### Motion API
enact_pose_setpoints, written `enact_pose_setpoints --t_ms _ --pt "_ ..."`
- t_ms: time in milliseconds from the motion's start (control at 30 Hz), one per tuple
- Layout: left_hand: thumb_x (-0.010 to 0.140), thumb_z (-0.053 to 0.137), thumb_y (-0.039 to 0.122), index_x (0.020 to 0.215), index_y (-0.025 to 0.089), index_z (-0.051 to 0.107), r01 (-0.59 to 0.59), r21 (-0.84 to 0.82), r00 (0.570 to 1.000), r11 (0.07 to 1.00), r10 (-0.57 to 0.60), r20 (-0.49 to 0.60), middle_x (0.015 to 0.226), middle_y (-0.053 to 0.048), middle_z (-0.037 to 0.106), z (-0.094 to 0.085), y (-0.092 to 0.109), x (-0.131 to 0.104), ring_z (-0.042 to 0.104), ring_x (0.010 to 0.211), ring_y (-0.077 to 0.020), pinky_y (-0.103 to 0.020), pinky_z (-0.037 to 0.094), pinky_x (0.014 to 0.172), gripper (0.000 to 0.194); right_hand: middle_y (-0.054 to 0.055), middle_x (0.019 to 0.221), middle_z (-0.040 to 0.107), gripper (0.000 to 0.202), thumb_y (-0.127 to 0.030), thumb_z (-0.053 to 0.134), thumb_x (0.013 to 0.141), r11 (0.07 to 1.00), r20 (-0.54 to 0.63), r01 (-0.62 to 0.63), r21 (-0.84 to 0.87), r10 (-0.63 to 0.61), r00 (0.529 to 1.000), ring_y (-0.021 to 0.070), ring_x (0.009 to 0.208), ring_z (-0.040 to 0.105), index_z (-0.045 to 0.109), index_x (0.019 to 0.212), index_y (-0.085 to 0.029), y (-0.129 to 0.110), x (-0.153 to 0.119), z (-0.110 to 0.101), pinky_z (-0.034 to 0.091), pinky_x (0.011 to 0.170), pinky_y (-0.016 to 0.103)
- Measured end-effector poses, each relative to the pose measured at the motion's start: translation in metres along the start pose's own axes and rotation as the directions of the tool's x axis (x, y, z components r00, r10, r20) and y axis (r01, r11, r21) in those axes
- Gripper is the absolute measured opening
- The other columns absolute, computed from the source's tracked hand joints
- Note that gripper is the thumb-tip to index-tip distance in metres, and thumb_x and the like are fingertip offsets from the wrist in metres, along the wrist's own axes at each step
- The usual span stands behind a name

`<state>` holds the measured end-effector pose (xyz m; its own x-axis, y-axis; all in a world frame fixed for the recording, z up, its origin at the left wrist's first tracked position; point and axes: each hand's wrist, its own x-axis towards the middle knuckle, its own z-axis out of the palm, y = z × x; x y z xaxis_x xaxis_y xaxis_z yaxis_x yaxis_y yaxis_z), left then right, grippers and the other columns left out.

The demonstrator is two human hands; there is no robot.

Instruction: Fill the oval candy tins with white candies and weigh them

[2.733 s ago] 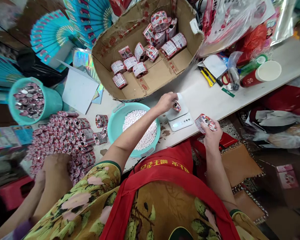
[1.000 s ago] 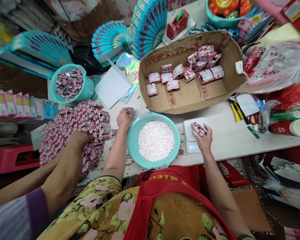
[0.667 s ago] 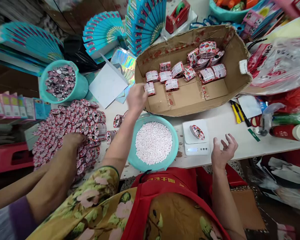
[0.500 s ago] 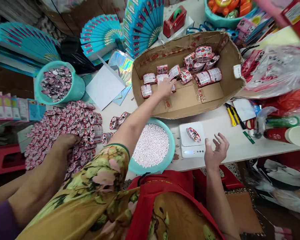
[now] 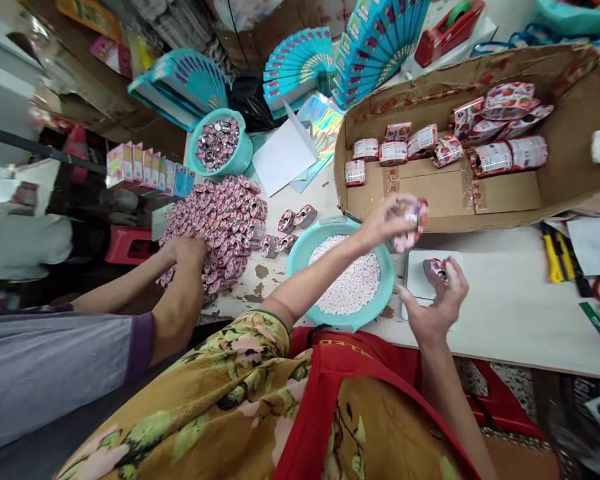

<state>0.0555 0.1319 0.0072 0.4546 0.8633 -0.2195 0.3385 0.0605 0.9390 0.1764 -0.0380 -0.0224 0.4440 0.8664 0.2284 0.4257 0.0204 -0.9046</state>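
Left hand: your left hand (image 5: 386, 219) has its fingers closed on a printed tube (image 5: 411, 230), held up off the table near the box's near edge. It's pretty blurry, so don't ask me to read the print.
Right hand: your right hand (image 5: 439, 305) is open, thumb spread well out from the fingers, over the white scale (image 5: 416, 272).
Scale: a second tube (image 5: 436, 269) shows over it, just beyond your right hand; can't tell if your fingers touch it.
Bowl: teal bowl (image 5: 296, 259) of white pellets left of the scale, your left forearm crossing above it.
Box: cardboard box (image 5: 507, 193) on the far side, more tubes lying inside.
Pile: big heap of tubes (image 5: 223, 213) on the left, with a co-worker's hand (image 5: 191, 250) at it. Some loose tubes (image 5: 305, 215) lie between heap and bowl.
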Motion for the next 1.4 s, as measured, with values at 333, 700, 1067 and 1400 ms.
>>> enact_pose_setpoints --t_ms 333,700,1067,1400 --pt "0.096 0.051 0.045 0.126 0.019 0.058 0.171 0.332 0.973 0.928 -0.107 -0.202 0.141 -0.017 0.056 -0.008 -0.116 -0.093 0.044 0.139 -0.0290 -0.048 0.031 0.119 0.040 0.012 0.116 0.073 0.053 -0.040 0.083 0.070 0.774 -0.012 -0.510 0.376 0.554 0.832 0.0263 0.109 0.070 0.068 0.114 -0.015 0.011 -0.052 -0.010 0.053 0.105 0.049" --pt "0.099 0.041 0.046 0.107 0.019 0.068 -0.220 0.652 0.935 0.725 -0.034 0.353 0.107 -0.014 0.066 0.035 -0.158 -0.139 0.056 0.105 -0.0291 -0.045 0.042 0.100 0.039 0.009 0.113 0.075 0.059 -0.037 0.087 0.063 0.723 0.043 -0.602 0.339 0.627 0.778 0.0221 0.101 0.072 0.068 0.115 -0.017 -0.001 -0.072 -0.016 0.057 0.098 0.041" --pt "0.079 0.067 0.040 0.072 0.020 0.058 0.491 0.120 0.867 0.863 -0.497 0.023 0.061 -0.001 0.056 -0.015 -0.156 -0.152 0.053 0.055 -0.0160 -0.028 0.041 0.053 0.023 0.004 0.108 0.072 0.042 -0.031 0.074 0.071 0.858 0.458 -0.508 0.078 0.422 0.782 0.0208 0.098 0.068 0.066 0.111 -0.021 -0.031 -0.081 0.039 0.053 0.092 0.033" --pt "0.081 0.064 0.045 0.067 0.017 0.054 0.269 -0.884 0.899 0.382 -0.429 0.088 0.054 0.001 0.053 -0.034 -0.090 -0.131 0.047 0.041 -0.0076 -0.018 0.031 0.038 0.033 0.007 0.111 0.070 0.040 -0.034 0.076 0.076 0.948 0.494 -0.287 -0.133 0.315 0.810 0.0271 0.106 0.066 0.069 0.114 -0.022 -0.025 -0.071 0.054 0.051 0.095 0.041"
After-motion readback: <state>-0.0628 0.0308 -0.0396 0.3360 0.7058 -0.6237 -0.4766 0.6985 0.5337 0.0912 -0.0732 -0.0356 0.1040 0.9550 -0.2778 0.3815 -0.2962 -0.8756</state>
